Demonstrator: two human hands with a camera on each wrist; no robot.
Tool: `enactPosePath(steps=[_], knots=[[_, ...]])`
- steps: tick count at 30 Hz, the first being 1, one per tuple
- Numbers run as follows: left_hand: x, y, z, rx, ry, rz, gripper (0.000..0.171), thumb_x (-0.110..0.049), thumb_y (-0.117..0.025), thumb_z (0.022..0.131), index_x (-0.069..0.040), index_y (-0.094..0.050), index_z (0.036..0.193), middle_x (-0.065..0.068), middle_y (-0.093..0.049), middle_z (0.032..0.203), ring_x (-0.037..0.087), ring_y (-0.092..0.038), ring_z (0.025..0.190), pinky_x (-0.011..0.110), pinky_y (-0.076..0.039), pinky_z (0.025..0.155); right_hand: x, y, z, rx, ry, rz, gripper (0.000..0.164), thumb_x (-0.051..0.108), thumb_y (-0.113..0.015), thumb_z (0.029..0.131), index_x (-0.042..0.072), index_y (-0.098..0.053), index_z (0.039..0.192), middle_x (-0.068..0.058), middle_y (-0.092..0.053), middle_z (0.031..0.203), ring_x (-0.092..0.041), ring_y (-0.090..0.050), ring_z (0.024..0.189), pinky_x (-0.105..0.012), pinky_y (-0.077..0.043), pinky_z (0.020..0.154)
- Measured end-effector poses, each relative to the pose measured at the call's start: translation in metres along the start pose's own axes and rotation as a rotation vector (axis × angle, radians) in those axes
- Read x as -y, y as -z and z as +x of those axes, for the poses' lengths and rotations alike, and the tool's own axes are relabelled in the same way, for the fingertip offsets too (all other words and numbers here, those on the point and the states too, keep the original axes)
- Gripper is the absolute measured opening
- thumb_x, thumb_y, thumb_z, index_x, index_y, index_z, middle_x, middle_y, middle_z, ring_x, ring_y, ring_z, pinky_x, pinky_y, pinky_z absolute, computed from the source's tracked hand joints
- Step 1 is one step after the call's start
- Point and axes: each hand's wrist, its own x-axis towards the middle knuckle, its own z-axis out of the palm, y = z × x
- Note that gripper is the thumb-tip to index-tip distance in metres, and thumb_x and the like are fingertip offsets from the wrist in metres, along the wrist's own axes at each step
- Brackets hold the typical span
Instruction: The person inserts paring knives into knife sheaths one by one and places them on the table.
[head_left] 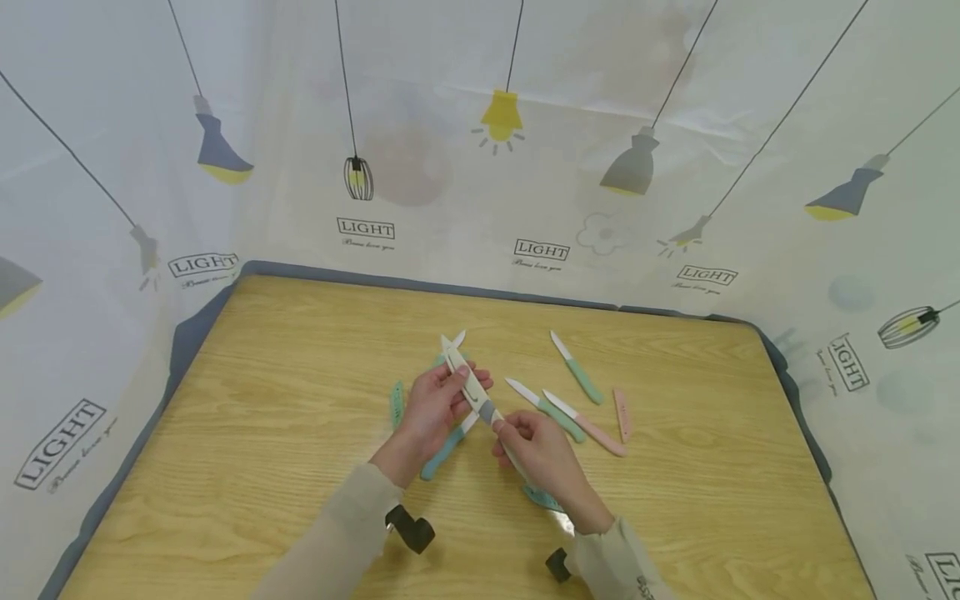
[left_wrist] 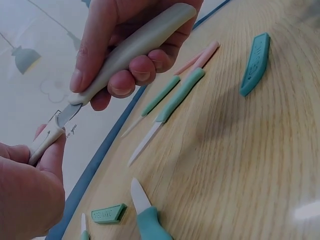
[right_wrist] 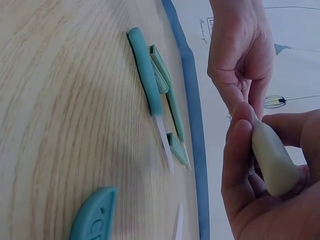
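My left hand (head_left: 427, 408) pinches a cream-white blade cover (left_wrist: 47, 137) between thumb and fingers. With curled fingers, my right hand (head_left: 543, 450) grips the cream-white handle of a paring knife (left_wrist: 140, 45). Part of its grey blade (left_wrist: 69, 114) shows between handle and cover; the tip is hidden inside the cover. Both are held above the table, in line with each other. Below the left hand lies a blue-handled knife (head_left: 442, 450), partly covered by that hand. A teal blade cover (left_wrist: 256, 65) lies beneath the right forearm.
On the wooden table (head_left: 300, 350), right of the hands, lie two green-handled knives (head_left: 585, 383), a pink-handled knife (head_left: 592, 429) and a pink cover (head_left: 622, 415). A green cover (head_left: 397, 404) lies left. Another knife's tip (head_left: 459, 337) shows beyond the left hand. Printed sheeting (head_left: 450, 208) surrounds the table.
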Motion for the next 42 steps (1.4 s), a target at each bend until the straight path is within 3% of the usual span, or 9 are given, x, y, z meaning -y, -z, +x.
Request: enactPosePath(steps=[11, 21, 31, 42], knots=[[0.004, -0.001, -0.001, 0.018, -0.013, 0.008, 0.040, -0.015, -0.044, 0.103, 0.008, -0.043, 0.136, 0.028, -0.056, 0.128, 0.026, -0.061, 0.111, 0.031, -0.050, 0.094, 0.005, -0.001, -0.001, -0.032, -0.003, 0.008, 0.032, 0.022, -0.058, 0.097, -0.009, -0.064, 0.099, -0.010, -0.067, 0.071, -0.027, -0.065, 0.062, -0.046, -0.059, 0.060], [0.010, -0.003, -0.001, 0.006, -0.033, 0.022, 0.036, -0.016, -0.045, 0.103, 0.006, -0.046, 0.131, 0.028, -0.056, 0.126, 0.027, -0.062, 0.110, 0.031, -0.051, 0.092, -0.001, -0.001, 0.001, -0.029, -0.018, 0.016, 0.036, 0.027, -0.057, 0.097, -0.008, -0.064, 0.101, -0.006, -0.066, 0.071, -0.022, -0.065, 0.062, -0.045, -0.059, 0.061], [0.010, -0.008, -0.005, 0.025, -0.042, 0.034, 0.034, -0.015, -0.045, 0.103, 0.006, -0.047, 0.129, 0.020, -0.062, 0.117, 0.026, -0.062, 0.109, 0.031, -0.050, 0.094, -0.003, -0.004, 0.003, -0.072, -0.021, 0.027, 0.037, 0.027, -0.058, 0.097, -0.009, -0.064, 0.099, -0.007, -0.066, 0.069, -0.018, -0.064, 0.059, -0.048, -0.059, 0.062], [0.014, -0.011, -0.006, 0.017, -0.044, 0.045, 0.036, -0.015, -0.044, 0.104, 0.009, -0.046, 0.131, 0.023, -0.061, 0.119, 0.025, -0.063, 0.109, 0.030, -0.050, 0.093, 0.000, -0.006, 0.006, -0.104, -0.026, 0.010, 0.036, 0.028, -0.059, 0.096, -0.007, -0.065, 0.096, -0.004, -0.065, 0.067, -0.016, -0.064, 0.057, -0.049, -0.058, 0.061]])
